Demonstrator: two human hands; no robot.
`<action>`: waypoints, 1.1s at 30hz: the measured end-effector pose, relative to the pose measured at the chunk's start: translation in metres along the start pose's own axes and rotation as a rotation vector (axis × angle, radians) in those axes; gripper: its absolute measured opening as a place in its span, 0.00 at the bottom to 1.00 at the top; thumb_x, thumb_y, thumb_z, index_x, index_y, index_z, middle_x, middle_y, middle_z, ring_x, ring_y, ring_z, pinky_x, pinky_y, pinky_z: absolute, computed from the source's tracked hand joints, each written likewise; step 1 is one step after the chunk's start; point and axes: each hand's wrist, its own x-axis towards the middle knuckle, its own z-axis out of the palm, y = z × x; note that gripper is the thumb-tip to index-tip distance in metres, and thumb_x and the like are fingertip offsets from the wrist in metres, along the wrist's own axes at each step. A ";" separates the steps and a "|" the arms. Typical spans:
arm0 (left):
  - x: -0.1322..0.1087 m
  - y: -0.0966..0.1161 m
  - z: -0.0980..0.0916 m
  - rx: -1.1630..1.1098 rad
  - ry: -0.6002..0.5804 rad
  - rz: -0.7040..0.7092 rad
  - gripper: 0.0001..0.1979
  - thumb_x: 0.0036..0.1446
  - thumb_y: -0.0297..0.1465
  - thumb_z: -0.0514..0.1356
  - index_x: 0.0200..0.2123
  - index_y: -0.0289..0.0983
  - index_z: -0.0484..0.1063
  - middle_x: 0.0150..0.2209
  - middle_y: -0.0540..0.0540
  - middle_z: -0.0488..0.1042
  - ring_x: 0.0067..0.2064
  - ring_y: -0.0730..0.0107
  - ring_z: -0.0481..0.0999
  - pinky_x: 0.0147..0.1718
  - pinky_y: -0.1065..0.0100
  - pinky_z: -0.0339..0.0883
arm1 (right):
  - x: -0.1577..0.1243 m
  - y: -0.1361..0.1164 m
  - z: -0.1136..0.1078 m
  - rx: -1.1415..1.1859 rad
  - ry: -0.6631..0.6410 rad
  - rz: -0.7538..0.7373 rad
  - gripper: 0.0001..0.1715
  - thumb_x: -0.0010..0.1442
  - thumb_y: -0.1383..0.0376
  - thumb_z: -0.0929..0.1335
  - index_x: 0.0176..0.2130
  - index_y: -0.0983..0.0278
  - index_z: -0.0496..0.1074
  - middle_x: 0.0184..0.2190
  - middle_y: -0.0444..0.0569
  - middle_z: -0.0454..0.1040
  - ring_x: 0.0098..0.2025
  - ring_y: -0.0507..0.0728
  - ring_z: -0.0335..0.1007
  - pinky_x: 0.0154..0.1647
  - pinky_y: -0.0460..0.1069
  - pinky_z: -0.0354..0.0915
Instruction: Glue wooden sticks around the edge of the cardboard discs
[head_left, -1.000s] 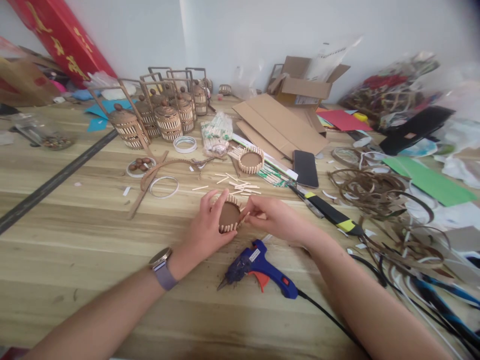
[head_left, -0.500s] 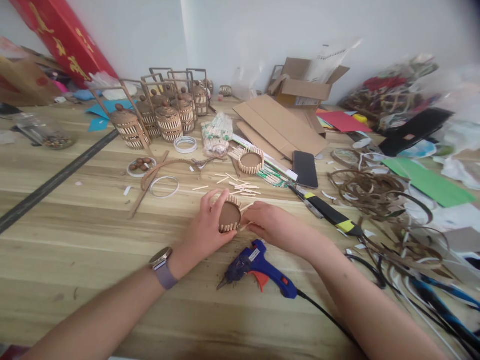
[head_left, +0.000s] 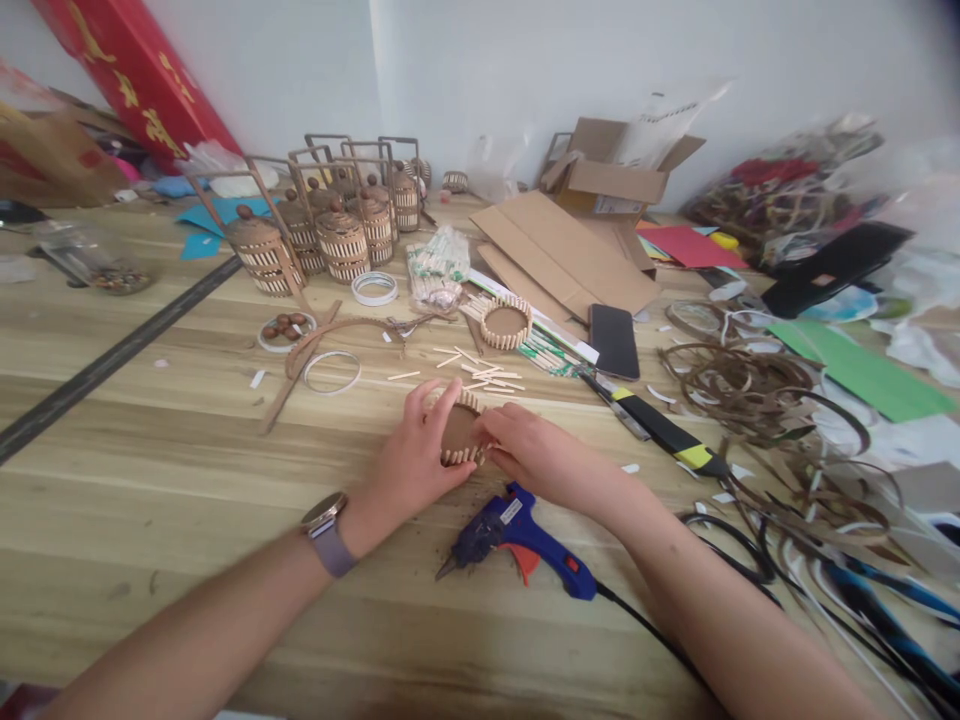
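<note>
A round brown disc ringed with short upright wooden sticks [head_left: 460, 432] sits on the table in front of me. My left hand [head_left: 420, 450] grips it from the left, thumb at the near edge and fingers at the far edge. At its right rim, my right hand [head_left: 525, 445] has its fingertips pinched together against the sticks; a small stick was between them earlier, but the fingers now hide what they hold. Close below lies a blue glue gun [head_left: 517, 535], nozzle to the left. Several loose wooden sticks [head_left: 491, 376] are scattered just beyond the disc.
A second stick-ringed disc [head_left: 505, 322] stands farther back, near a black phone [head_left: 613, 340]. A yellow-and-black utility knife [head_left: 667, 430] and tangled brown strips [head_left: 742, 385] lie to the right. Several small lidded baskets [head_left: 341, 245] stand at the back left, beside white tape rolls [head_left: 374, 289].
My right hand has moved slightly left, its fingertips now over the right rim of the disc. The stick that showed beside them is now covered. My left hand keeps its hold.
</note>
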 end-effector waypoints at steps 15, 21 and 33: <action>-0.001 -0.003 0.001 -0.024 0.007 0.026 0.48 0.48 0.30 0.67 0.67 0.46 0.43 0.62 0.37 0.52 0.63 0.45 0.59 0.54 0.44 0.67 | 0.006 0.012 0.018 0.053 0.141 -0.226 0.13 0.59 0.80 0.61 0.38 0.64 0.65 0.35 0.51 0.69 0.40 0.58 0.64 0.39 0.51 0.63; -0.001 -0.004 0.002 -0.019 0.017 0.043 0.48 0.48 0.30 0.68 0.67 0.45 0.43 0.62 0.36 0.52 0.63 0.44 0.57 0.55 0.43 0.65 | 0.007 0.013 0.019 0.045 0.148 -0.256 0.15 0.57 0.82 0.61 0.36 0.64 0.64 0.34 0.50 0.69 0.38 0.58 0.63 0.37 0.50 0.62; -0.002 -0.005 0.003 -0.010 0.012 0.058 0.48 0.50 0.31 0.68 0.67 0.45 0.42 0.63 0.36 0.52 0.64 0.43 0.56 0.56 0.41 0.64 | 0.010 0.015 0.020 0.063 0.138 -0.253 0.16 0.53 0.82 0.61 0.34 0.62 0.62 0.33 0.48 0.68 0.38 0.57 0.62 0.36 0.49 0.61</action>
